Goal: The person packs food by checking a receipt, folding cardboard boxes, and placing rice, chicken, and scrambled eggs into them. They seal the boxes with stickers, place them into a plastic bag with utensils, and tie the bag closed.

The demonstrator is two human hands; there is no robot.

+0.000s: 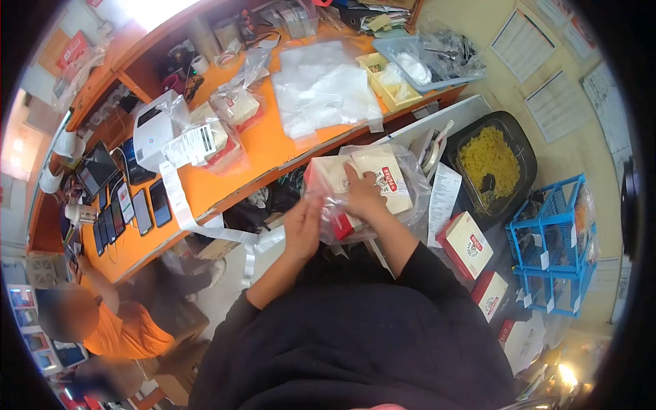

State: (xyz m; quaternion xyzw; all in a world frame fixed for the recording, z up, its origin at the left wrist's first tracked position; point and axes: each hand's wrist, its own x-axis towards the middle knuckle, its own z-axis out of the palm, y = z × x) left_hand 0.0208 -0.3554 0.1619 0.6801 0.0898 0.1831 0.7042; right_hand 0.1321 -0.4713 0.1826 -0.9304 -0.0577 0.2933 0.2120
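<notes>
A clear plastic bag (418, 179) surrounds two white-and-red cardboard food boxes close in front of my body. My left hand (305, 220) is closed on the bag's near-left edge. My right hand (365, 193) reaches over the bag's opening, its fingers and thumb on the printed food box (393, 179). Left of it sits the second food box (329, 171), partly under the plastic. What supports the boxes from below is hidden.
An orange counter (266, 147) holds flat plastic bags (321, 85), bagged boxes, a receipt printer (156, 133) and several phones. On my right are a black tub of yellow rice (488, 160), more food boxes (467, 247) and a blue rack (550, 239). Another person in orange (130, 331) is at lower left.
</notes>
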